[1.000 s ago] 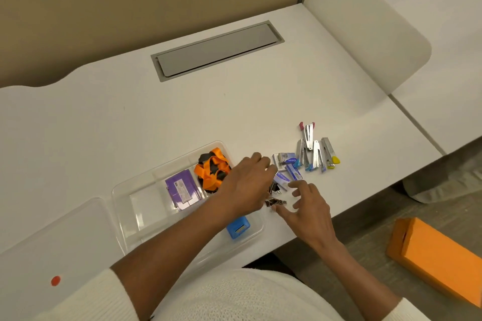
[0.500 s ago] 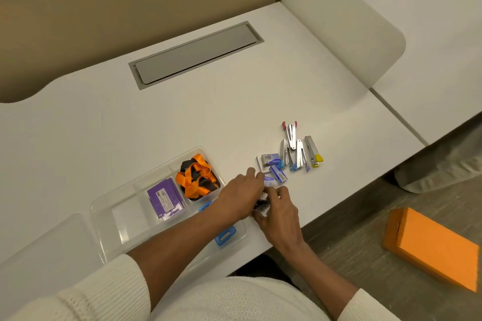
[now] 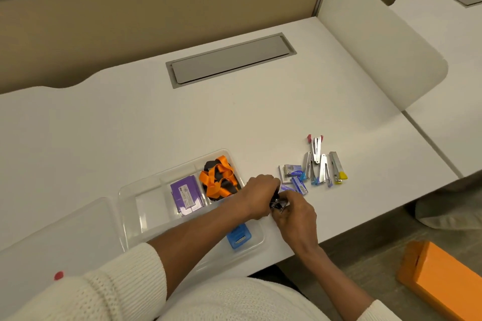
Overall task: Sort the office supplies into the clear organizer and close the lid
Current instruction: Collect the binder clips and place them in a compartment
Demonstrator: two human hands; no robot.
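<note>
Small dark clips being gathered beside the clear organizer

Head view: the small dark clips point(image 3: 278, 204) are being pinched between the left hand point(image 3: 260, 194) and right hand point(image 3: 296, 212), both closed together on them, just right of the clear organizer point(image 3: 146, 216) on the bench point(image 3: 130, 125). Staple boxes point(image 3: 293, 177) and staplers point(image 3: 323, 164) are lying farther right.

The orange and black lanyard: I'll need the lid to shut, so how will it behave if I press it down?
The lanyard lies in loose loops, so it is probably floppy and light. It mounds above the organizer rim, so it may spring back.
</note>
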